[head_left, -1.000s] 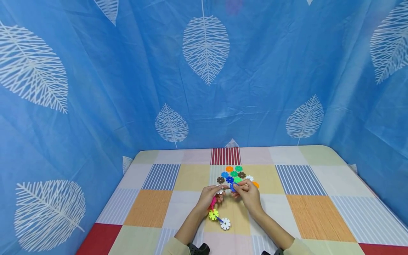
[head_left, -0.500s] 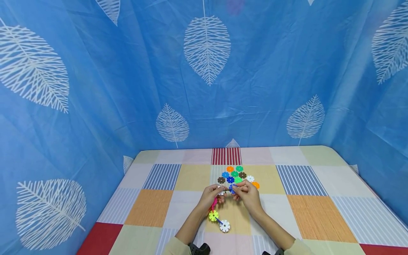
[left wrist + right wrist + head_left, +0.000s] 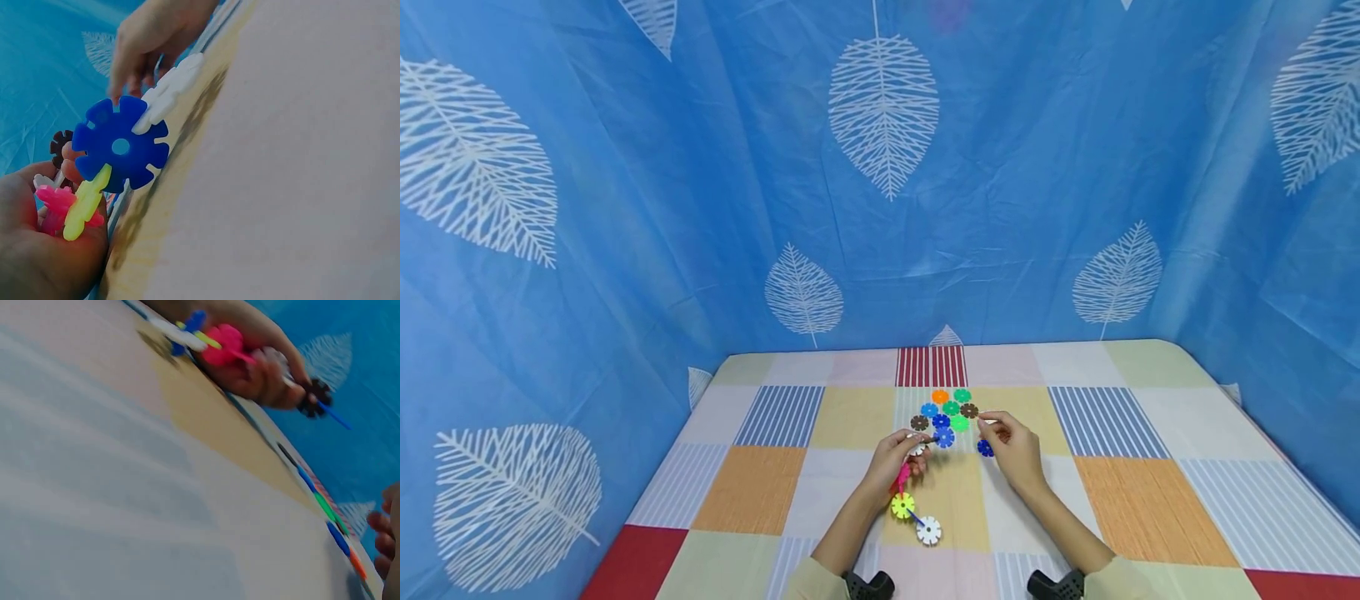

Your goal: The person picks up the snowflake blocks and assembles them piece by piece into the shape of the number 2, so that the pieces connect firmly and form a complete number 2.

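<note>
My left hand (image 3: pixel 891 467) grips a chain of slotted plastic snowflake discs. A white disc (image 3: pixel 917 447) shows at its fingers, then a brown disc (image 3: pixel 315 398) seen nearly edge-on, with a blue disc (image 3: pixel 944 437) at the far end. Below the hand the chain runs on through a pink disc (image 3: pixel 56 199), a yellow disc (image 3: pixel 902 506), a dark blue disc (image 3: pixel 120 147) and a white disc (image 3: pixel 928 531). My right hand (image 3: pixel 1018 450) is apart from the chain, its loosely bent fingers over the loose discs at the right.
Loose discs lie on the patchwork cloth (image 3: pixel 1120 500): orange (image 3: pixel 940 397), green (image 3: pixel 962 396), brown (image 3: pixel 919 423) and several others. A dark blue disc (image 3: pixel 985 448) lies under the right hand. A blue curtain (image 3: pixel 985 208) with white leaves encloses the table.
My right hand has let go of the blue disc, which stays on the brown one, and has moved right. The dark blue disc under it has come into view. The left hand holds nearly still.
</note>
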`<action>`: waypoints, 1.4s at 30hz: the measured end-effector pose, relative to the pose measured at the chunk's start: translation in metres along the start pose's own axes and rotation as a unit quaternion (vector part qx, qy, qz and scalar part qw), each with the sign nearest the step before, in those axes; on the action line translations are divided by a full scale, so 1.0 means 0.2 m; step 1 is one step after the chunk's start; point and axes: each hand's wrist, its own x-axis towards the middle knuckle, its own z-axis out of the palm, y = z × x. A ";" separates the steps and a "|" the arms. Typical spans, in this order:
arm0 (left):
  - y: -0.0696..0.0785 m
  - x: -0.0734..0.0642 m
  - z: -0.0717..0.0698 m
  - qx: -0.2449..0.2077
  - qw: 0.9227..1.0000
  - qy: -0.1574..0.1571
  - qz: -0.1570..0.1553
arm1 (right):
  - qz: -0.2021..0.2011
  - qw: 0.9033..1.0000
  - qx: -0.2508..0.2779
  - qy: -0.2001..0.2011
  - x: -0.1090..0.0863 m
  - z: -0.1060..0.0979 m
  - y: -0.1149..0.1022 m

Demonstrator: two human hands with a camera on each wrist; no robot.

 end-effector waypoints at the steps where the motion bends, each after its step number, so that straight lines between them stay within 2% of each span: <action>1: 0.00 0.00 0.00 -0.005 1.000 0.000 -0.002 | -0.011 0.999 -0.036 0.012 0.01 -0.02 0.02; 4: 0.00 0.01 -0.01 -0.011 1.000 0.003 -0.007 | -0.016 0.994 -0.111 0.010 0.03 -0.09 0.09; 7: 0.00 0.01 -0.02 -0.011 1.000 0.002 -0.008 | -0.006 0.988 -0.152 -0.029 0.03 -0.14 0.13; 11: 0.01 0.01 -0.02 -0.001 1.000 0.003 -0.010 | -0.009 0.983 -0.171 -0.061 0.04 -0.16 0.15; 15: 0.01 0.01 -0.03 0.001 1.000 0.000 -0.010 | -0.014 0.984 -0.167 -0.062 0.05 -0.16 0.16; 18: 0.01 0.01 -0.04 -0.013 1.000 -0.010 -0.013 | -0.012 0.989 -0.136 -0.054 0.05 -0.16 0.16; 21: 0.01 0.01 -0.04 -0.030 0.999 -0.016 -0.027 | -0.020 0.997 -0.064 -0.048 0.04 -0.14 0.15; 23: 0.02 0.01 -0.04 -0.040 0.998 -0.018 -0.034 | -0.034 0.998 -0.016 -0.051 0.04 -0.12 0.12; 26: 0.02 0.01 -0.03 -0.039 0.998 -0.023 -0.040 | -0.060 0.996 0.032 -0.063 0.02 -0.08 0.06; 34: 0.01 0.02 -0.01 0.016 0.999 -0.023 -0.040 | -0.132 0.981 0.105 -0.099 -0.05 -0.02 -0.16; 42: 0.00 0.01 0.01 0.039 0.999 -0.007 -0.030 | -0.107 0.981 0.120 -0.106 -0.07 0.05 -0.04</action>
